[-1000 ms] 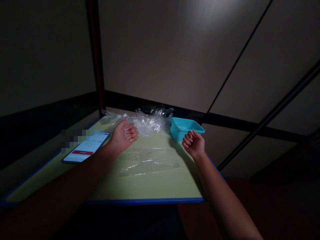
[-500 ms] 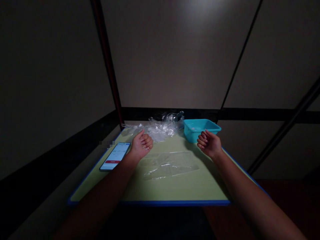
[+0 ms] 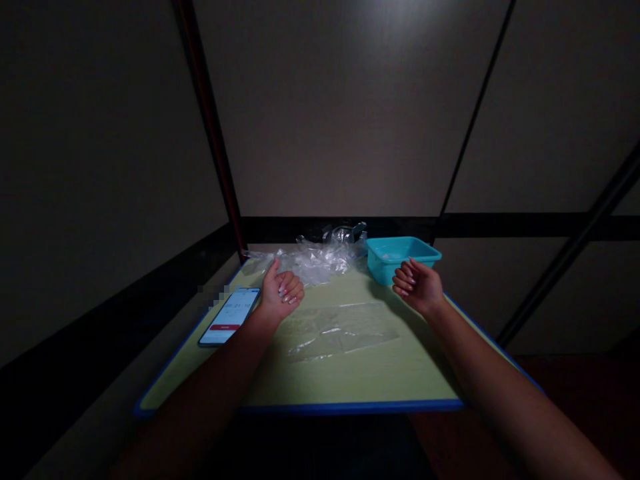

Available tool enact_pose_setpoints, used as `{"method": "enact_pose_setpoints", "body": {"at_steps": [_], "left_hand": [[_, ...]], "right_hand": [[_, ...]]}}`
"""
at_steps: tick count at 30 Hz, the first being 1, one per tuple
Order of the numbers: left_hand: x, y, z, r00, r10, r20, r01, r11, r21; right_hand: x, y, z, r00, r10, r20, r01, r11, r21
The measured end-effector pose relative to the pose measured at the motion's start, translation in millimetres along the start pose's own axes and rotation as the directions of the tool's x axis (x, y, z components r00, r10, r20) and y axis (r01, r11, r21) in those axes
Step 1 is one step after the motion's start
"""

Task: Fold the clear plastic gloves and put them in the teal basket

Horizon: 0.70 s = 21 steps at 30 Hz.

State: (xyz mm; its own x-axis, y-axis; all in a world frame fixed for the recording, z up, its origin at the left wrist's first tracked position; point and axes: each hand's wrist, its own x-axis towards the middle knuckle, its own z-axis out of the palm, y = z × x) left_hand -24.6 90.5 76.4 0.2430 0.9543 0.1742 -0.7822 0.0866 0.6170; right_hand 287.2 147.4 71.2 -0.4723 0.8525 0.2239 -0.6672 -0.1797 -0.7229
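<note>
My left hand (image 3: 281, 291) is raised above the left part of the table, palm up, its fingers curled in and nothing visible in them. On the other side my right hand (image 3: 417, 285), also curled closed with nothing seen in it, hovers in front of the turquoise basin (image 3: 383, 267). Between and below the hands a flat clear plastic bag (image 3: 345, 333) lies on the yellow-green tabletop. Crumpled clear plastic bags (image 3: 320, 260) are heaped at the back, beside the basin.
A phone (image 3: 231, 317) with a lit screen lies at the left, partly behind my left forearm. The table (image 3: 350, 406) has a blue edge. Behind it rises a panelled wall (image 3: 330, 133), with another wall at the left.
My left hand has tilted slightly, its thumb a little more upright and its fingers a bit looser. The right hand has hardly moved. Bags, basin and phone lie as before.
</note>
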Motion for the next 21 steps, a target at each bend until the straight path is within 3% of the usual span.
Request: {"method": "enact_pose_setpoints", "body": {"at_steps": [12,21], "left_hand": [[-0.1,-0.3,-5.4,0.999,0.027,0.043,-0.024,0.998,-0.051],[0.1,-0.2,-4.0,0.999,0.028,-0.038,-0.031,0.997,-0.077]], "right_hand": [[2.1,0.6,-1.1,0.999,0.036,0.036,-0.036,0.999,-0.005],[1.6,0.8,0.8,0.999,0.041,0.027,-0.04,0.999,-0.014]]}}
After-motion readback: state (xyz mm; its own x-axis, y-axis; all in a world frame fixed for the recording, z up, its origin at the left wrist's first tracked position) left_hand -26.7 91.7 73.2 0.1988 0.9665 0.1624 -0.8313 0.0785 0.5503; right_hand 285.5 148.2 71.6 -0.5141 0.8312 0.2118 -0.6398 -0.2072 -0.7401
